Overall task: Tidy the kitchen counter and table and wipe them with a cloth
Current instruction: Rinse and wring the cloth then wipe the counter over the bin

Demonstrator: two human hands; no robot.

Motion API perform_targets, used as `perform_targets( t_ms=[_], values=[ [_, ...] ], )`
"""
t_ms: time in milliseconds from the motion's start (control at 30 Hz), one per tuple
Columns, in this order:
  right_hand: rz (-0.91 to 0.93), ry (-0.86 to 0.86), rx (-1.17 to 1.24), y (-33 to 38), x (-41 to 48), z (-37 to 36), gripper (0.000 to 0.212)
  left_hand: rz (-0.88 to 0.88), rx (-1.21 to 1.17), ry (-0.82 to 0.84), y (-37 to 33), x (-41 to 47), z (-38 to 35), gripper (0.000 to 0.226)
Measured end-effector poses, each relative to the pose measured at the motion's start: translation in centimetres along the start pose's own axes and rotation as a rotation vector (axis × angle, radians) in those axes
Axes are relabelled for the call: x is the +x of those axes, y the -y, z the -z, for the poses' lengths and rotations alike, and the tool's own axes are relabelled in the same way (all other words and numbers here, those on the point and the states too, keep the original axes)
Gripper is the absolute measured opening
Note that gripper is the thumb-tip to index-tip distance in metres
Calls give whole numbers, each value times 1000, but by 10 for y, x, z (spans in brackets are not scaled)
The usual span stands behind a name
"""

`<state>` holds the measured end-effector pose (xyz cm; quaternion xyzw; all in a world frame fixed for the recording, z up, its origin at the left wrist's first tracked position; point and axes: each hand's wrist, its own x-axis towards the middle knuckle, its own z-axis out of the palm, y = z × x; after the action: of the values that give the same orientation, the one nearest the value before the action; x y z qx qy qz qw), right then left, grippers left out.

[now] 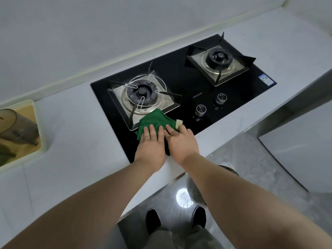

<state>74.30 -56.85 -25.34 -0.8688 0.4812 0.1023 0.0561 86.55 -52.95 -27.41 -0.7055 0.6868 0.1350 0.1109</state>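
A green cloth (156, 119) with a pale tag lies on the black glass hob (181, 76), at its front edge below the left burner (142, 95). My left hand (150, 146) presses flat on the cloth with straight fingers. Beside it, my right hand (181, 141) also rests flat on the cloth, fingers extended and touching the left hand. Both hands cover the near half of the cloth. The white counter (71, 126) surrounds the hob.
The right burner (218, 63) and two knobs (200, 110) sit on the hob. A cream tray (38, 133) with a dark translucent cup (17, 127) lying in it stands at the left. The counter's front edge runs below my wrists.
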Motion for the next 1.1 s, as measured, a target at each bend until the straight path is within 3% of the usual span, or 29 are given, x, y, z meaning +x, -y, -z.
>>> perform_targets(
  t_ms=[433, 567, 800, 933, 1100],
  values=[
    [-291, 61, 139, -61, 7, -6, 57, -221, -38, 76, -50, 73, 35, 86],
    [-344, 58, 177, -71, -11, 0, 38, -288, -40, 104, -69, 68, 39, 85],
    [-328, 116, 117, -93, -34, 18, 14, -332, -52, 31, -104, 51, 42, 55],
    [-278, 117, 154, -108, -48, 25, 15, -299, -241, -10, -117, 41, 47, 38],
    [-306, 20, 223, -140, -63, 35, 20, -128, -587, -28, -143, 38, 53, 31]
  ],
)
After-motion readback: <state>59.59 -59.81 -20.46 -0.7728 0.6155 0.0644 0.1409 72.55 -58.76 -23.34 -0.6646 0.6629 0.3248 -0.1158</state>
